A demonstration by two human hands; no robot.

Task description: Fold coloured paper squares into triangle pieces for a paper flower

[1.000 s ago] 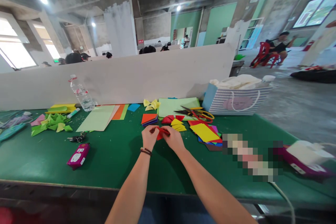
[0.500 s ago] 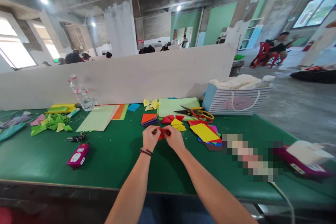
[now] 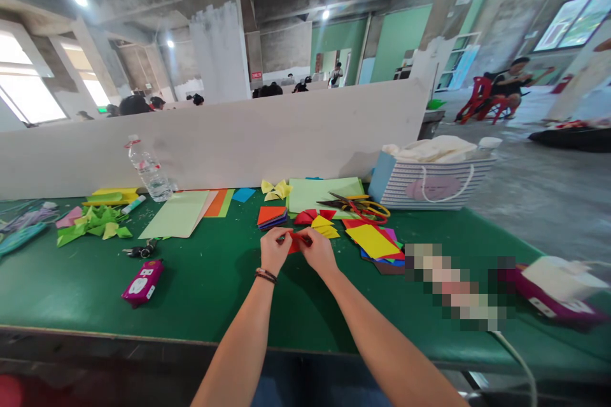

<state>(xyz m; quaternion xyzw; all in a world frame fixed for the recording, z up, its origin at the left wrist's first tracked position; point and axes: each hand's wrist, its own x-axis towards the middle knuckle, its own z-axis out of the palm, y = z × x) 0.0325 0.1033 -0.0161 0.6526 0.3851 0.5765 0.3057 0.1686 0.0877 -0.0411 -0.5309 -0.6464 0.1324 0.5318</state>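
Between my two hands is a small piece of red paper [image 3: 294, 244], mostly covered by the fingers. My left hand [image 3: 275, 252], with dark bracelets at the wrist, pinches its left side. On the right side, my right hand [image 3: 317, 252] is closed on the same paper. Just beyond the hands lie folded red paper pieces [image 3: 308, 217] and folded yellow paper pieces [image 3: 325, 227]. A stack of small paper squares [image 3: 272, 217], orange on top, sits beyond my left hand. To the right is a fanned pile of coloured paper [image 3: 373, 241] with yellow uppermost.
Scissors [image 3: 360, 205] rest on pale green sheets [image 3: 305, 191] near the white partition [image 3: 214, 146]. A striped paper bag [image 3: 429, 181] stands at the back right. Leftward on the green table [image 3: 200, 292] are a water bottle [image 3: 147, 168], keys [image 3: 141, 250] and a purple tissue pack [image 3: 143, 283].
My hands stay almost in place with the red paper between them. On the far right, a seated person's arm has shifted outward.
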